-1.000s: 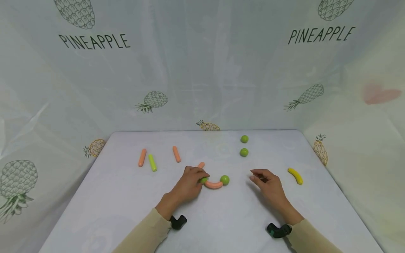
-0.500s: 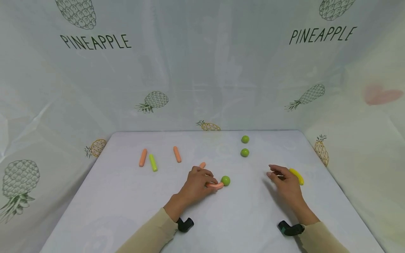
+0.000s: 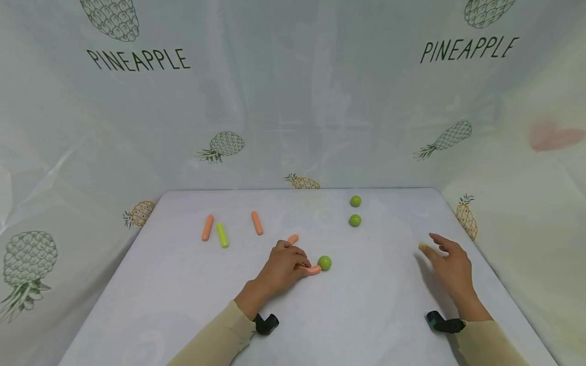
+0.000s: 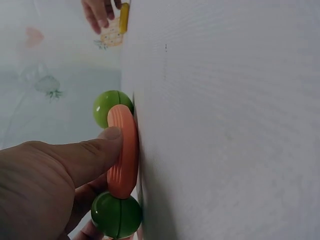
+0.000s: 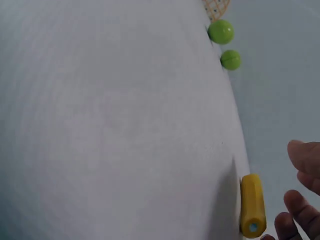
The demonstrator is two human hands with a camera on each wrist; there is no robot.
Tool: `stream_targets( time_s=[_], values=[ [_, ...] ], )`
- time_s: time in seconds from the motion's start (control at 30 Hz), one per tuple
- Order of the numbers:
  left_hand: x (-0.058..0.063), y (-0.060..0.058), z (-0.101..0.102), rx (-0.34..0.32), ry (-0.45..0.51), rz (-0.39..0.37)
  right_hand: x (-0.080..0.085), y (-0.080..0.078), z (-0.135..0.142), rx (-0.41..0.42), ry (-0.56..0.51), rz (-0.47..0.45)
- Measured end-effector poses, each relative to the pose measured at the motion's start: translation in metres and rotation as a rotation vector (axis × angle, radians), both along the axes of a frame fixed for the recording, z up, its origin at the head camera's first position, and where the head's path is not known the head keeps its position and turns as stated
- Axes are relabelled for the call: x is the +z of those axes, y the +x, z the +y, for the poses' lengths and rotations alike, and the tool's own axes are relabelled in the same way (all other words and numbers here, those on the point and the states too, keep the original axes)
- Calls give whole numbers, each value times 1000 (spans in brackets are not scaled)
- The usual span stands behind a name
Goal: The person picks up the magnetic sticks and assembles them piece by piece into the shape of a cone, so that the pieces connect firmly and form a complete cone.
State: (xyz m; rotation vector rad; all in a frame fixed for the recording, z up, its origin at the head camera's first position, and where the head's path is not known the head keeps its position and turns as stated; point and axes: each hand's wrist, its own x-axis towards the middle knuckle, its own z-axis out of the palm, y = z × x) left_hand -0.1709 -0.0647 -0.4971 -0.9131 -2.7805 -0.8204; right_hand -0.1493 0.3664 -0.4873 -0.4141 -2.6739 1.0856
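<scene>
My left hand (image 3: 284, 264) pinches a curved pinkish-orange toy sausage (image 4: 129, 160) low at the white tabletop, its thumb laid along the near side. In the left wrist view a seamed green ball (image 4: 116, 216) sits at the sausage's near end, under my fingers. Another green ball (image 3: 324, 263) lies by the far end. My right hand (image 3: 452, 267) hovers over a yellow toy banana (image 5: 253, 206), thumb and fingers spread and holding nothing. From the head view most of the banana is hidden behind that hand.
Just beyond my left hand pokes out another sausage (image 3: 293, 239). Farther left lie two more sausages, one (image 3: 208, 227) and another (image 3: 257, 223), with a light green stick (image 3: 222, 235) between them. Toward the back right are two green balls, one (image 3: 355, 201) behind another (image 3: 354, 220).
My left hand has shifted right, from the near green ball onto the curved sausage. My right hand has travelled right to the banana, and its fingers have spread.
</scene>
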Motion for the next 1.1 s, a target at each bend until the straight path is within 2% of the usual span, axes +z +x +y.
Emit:
stream_targets(
  time_s=[0.13, 0.27, 0.4, 0.53, 0.77, 0.97, 1.1],
  values=[
    [0, -1, -1, -3, 3, -6, -3, -2, 5, -2, 22, -94],
    [1, -1, -2, -9, -8, -7, -5, -2, 5, 33, 84, -114],
    [1, -1, -3, -20, -18, -2, -4, -2, -1, 97, 119, -122],
    [2, -1, -4, -29, -17, 3, 0, -2, -8, 153, 101, -161],
    [2, -1, -5, -36, -1, 5, 6, -5, -3, 324, 81, -199],
    [3, -1, -6, -34, -6, -7, 7, -17, 10, 433, 76, -216],
    [4, -1, -7, -45, 1, -12, 9, -25, 11, 461, 99, -237]
  ],
)
